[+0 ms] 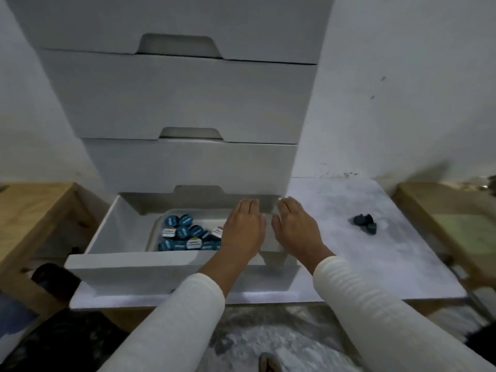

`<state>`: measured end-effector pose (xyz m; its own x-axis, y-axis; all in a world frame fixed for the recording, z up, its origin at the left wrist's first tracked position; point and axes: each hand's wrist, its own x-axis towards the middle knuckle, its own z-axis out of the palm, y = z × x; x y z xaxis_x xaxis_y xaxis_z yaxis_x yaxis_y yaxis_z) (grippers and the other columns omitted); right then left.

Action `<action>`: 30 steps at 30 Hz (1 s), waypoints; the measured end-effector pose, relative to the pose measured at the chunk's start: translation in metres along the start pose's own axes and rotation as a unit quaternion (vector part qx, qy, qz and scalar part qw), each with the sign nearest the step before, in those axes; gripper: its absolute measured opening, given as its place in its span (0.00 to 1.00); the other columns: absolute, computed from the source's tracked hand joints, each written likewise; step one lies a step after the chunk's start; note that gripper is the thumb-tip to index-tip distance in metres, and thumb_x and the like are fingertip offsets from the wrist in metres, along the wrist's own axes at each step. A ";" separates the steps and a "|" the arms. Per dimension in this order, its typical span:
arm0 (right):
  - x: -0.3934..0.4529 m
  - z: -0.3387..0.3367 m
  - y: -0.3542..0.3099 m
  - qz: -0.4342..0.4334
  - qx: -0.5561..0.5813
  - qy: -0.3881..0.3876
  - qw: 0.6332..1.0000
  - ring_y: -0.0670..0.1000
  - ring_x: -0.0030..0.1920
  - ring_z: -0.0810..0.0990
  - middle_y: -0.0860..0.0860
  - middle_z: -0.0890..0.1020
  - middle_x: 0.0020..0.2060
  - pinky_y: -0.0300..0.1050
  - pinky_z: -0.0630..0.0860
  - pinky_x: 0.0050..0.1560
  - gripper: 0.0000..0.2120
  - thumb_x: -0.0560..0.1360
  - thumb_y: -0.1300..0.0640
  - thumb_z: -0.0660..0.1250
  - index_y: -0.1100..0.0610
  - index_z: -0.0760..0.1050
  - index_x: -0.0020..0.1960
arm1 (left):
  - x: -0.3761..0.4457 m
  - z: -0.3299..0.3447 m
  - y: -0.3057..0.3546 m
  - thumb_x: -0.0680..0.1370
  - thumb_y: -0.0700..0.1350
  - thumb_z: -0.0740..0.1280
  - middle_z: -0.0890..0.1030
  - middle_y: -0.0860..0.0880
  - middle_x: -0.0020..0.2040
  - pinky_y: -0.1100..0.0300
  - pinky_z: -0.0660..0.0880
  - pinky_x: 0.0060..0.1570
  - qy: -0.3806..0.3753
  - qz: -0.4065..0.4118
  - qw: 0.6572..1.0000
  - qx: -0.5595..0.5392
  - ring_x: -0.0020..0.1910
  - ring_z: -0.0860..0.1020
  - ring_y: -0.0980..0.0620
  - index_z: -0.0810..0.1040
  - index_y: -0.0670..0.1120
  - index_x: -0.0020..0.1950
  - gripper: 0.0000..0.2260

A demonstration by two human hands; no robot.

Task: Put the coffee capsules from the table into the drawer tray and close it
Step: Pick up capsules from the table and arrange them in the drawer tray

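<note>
The bottom drawer [112, 269] of a white drawer unit stands pulled out over the white table. Inside it a clear tray [155, 234] holds several blue-topped coffee capsules [185, 233]. My left hand [243, 229] hovers flat over the right part of the tray, fingers together, nothing in it. My right hand [296, 229] is beside it over the drawer's right end, also flat with nothing held. A few dark capsules [365, 222] lie on the table to the right of the drawer.
Three shut drawers [174, 100] stack above the open one. The white table [375, 264] reaches to the wall behind. Wooden furniture stands at the left [32, 210] and right [442, 210]. Floor shows below the table's front edge.
</note>
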<state>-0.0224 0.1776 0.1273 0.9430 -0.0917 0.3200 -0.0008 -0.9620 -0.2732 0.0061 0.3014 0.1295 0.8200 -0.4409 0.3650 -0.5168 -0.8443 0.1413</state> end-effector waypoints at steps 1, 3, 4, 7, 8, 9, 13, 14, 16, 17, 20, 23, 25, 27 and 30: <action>-0.002 -0.004 0.011 0.005 -0.004 0.009 1.000 0.57 0.62 0.74 0.59 0.76 0.60 0.47 0.75 0.57 0.17 0.78 0.56 0.57 0.64 0.70 0.63 | 0.005 0.002 0.012 0.62 0.46 0.79 0.85 0.46 0.41 0.62 0.80 0.41 0.010 0.008 1.000 -0.013 0.41 0.84 0.50 0.83 0.39 0.45 0.17; -0.006 -0.010 0.036 0.019 -0.015 0.018 1.000 0.56 0.61 0.74 0.58 0.77 0.59 0.47 0.75 0.56 0.16 0.78 0.57 0.57 0.64 0.71 0.62 | 0.014 0.009 0.037 0.70 0.44 0.74 0.83 0.43 0.50 0.61 0.78 0.50 0.004 0.012 0.999 -0.041 0.51 0.81 0.48 0.80 0.38 0.54 0.16; -0.007 -0.012 0.050 0.029 -0.019 0.020 0.999 0.55 0.61 0.74 0.57 0.77 0.59 0.46 0.75 0.56 0.16 0.78 0.57 0.57 0.63 0.71 0.62 | 0.020 0.015 0.050 0.76 0.43 0.67 0.79 0.41 0.59 0.59 0.74 0.58 -0.026 0.019 0.997 -0.067 0.59 0.77 0.46 0.75 0.37 0.61 0.16; -0.007 -0.015 0.096 0.060 -0.025 0.003 0.998 0.55 0.65 0.71 0.57 0.75 0.63 0.46 0.72 0.61 0.18 0.79 0.57 0.56 0.64 0.68 0.65 | 0.037 0.036 0.085 0.82 0.45 0.53 0.68 0.42 0.71 0.56 0.64 0.69 -0.056 0.021 0.992 -0.107 0.70 0.66 0.46 0.63 0.39 0.72 0.19; -0.005 -0.015 0.111 0.069 -0.025 -0.005 0.997 0.55 0.66 0.70 0.58 0.74 0.63 0.46 0.71 0.62 0.18 0.79 0.57 0.56 0.64 0.68 0.65 | 0.043 0.045 0.096 0.82 0.45 0.53 0.68 0.43 0.71 0.57 0.63 0.69 -0.063 0.022 0.992 -0.105 0.71 0.65 0.46 0.62 0.40 0.72 0.19; -0.003 -0.013 0.128 0.078 -0.026 -0.011 0.997 0.56 0.66 0.70 0.58 0.74 0.63 0.47 0.71 0.62 0.18 0.79 0.57 0.56 0.64 0.68 0.65 | 0.050 0.055 0.107 0.82 0.45 0.53 0.68 0.43 0.71 0.57 0.63 0.69 -0.071 0.021 0.991 -0.112 0.71 0.65 0.47 0.63 0.41 0.72 0.19; 0.002 -0.013 0.195 0.089 -0.043 -0.039 0.994 0.57 0.64 0.72 0.59 0.75 0.63 0.48 0.72 0.60 0.16 0.79 0.60 0.55 0.65 0.68 0.65 | 0.079 0.098 0.155 0.82 0.47 0.53 0.71 0.44 0.68 0.58 0.67 0.65 -0.099 -0.015 0.986 -0.137 0.68 0.67 0.48 0.64 0.43 0.71 0.18; 0.003 -0.013 0.212 0.090 -0.044 -0.046 0.994 0.57 0.63 0.73 0.59 0.75 0.62 0.48 0.73 0.60 0.16 0.79 0.61 0.55 0.65 0.69 0.64 | 0.085 0.108 0.167 0.82 0.47 0.53 0.71 0.45 0.68 0.59 0.67 0.65 -0.110 -0.023 0.984 -0.139 0.68 0.68 0.48 0.64 0.44 0.71 0.18; 0.004 -0.012 0.249 0.102 -0.030 -0.053 0.993 0.56 0.60 0.75 0.58 0.77 0.60 0.48 0.75 0.57 0.15 0.78 0.61 0.57 0.63 0.71 0.63 | 0.097 0.126 0.190 0.82 0.47 0.54 0.71 0.46 0.69 0.60 0.67 0.65 -0.131 -0.037 0.979 -0.153 0.68 0.68 0.49 0.64 0.45 0.72 0.18; 0.004 -0.011 0.266 0.111 -0.018 -0.057 0.992 0.55 0.58 0.76 0.56 0.78 0.58 0.47 0.76 0.55 0.13 0.78 0.61 0.58 0.61 0.73 0.61 | 0.103 0.135 0.201 0.82 0.47 0.54 0.71 0.46 0.69 0.60 0.67 0.65 -0.140 -0.044 0.976 -0.162 0.67 0.69 0.49 0.64 0.45 0.72 0.18; 0.005 -0.012 0.313 0.122 0.007 -0.087 0.989 0.52 0.53 0.78 0.52 0.80 0.54 0.45 0.79 0.52 0.10 0.76 0.58 0.64 0.56 0.76 0.57 | 0.121 0.160 0.227 0.82 0.47 0.55 0.72 0.46 0.68 0.60 0.68 0.64 -0.160 -0.078 0.964 -0.196 0.66 0.70 0.49 0.66 0.47 0.70 0.17; 0.008 -0.015 0.348 0.126 0.006 -0.119 0.985 0.56 0.56 0.78 0.55 0.78 0.58 0.46 0.76 0.57 0.14 0.76 0.61 0.63 0.59 0.74 0.61 | 0.133 0.183 0.250 0.81 0.45 0.58 0.75 0.44 0.63 0.57 0.71 0.60 -0.174 -0.097 0.950 -0.238 0.62 0.73 0.47 0.71 0.46 0.67 0.15; 0.010 -0.013 0.368 0.132 0.016 -0.136 0.982 0.56 0.58 0.77 0.55 0.77 0.60 0.43 0.73 0.59 0.16 0.76 0.64 0.61 0.58 0.73 0.63 | 0.139 0.196 0.263 0.80 0.44 0.59 0.77 0.44 0.61 0.57 0.72 0.58 -0.179 -0.101 0.946 -0.252 0.60 0.75 0.46 0.73 0.46 0.65 0.14; 0.012 -0.007 0.383 0.132 0.043 -0.142 0.980 0.55 0.58 0.77 0.55 0.77 0.60 0.41 0.72 0.59 0.16 0.76 0.66 0.61 0.58 0.74 0.62 | 0.147 0.209 0.271 0.80 0.43 0.60 0.77 0.45 0.60 0.58 0.71 0.58 -0.178 -0.099 0.945 -0.255 0.59 0.75 0.47 0.73 0.47 0.65 0.14; 0.015 0.005 0.396 0.125 0.079 -0.150 0.978 0.55 0.58 0.77 0.55 0.78 0.60 0.40 0.71 0.58 0.16 0.75 0.67 0.62 0.58 0.76 0.61 | 0.158 0.226 0.278 0.80 0.43 0.60 0.77 0.45 0.59 0.58 0.71 0.57 -0.187 -0.103 0.944 -0.251 0.59 0.75 0.47 0.73 0.49 0.66 0.15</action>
<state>-0.0075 -0.2040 0.0194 0.9751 -0.2165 -0.0480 -0.2143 -0.8649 -0.4540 0.0474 -0.0718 0.0183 0.8970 -0.4387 -0.0546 -0.3113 -0.7146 0.6265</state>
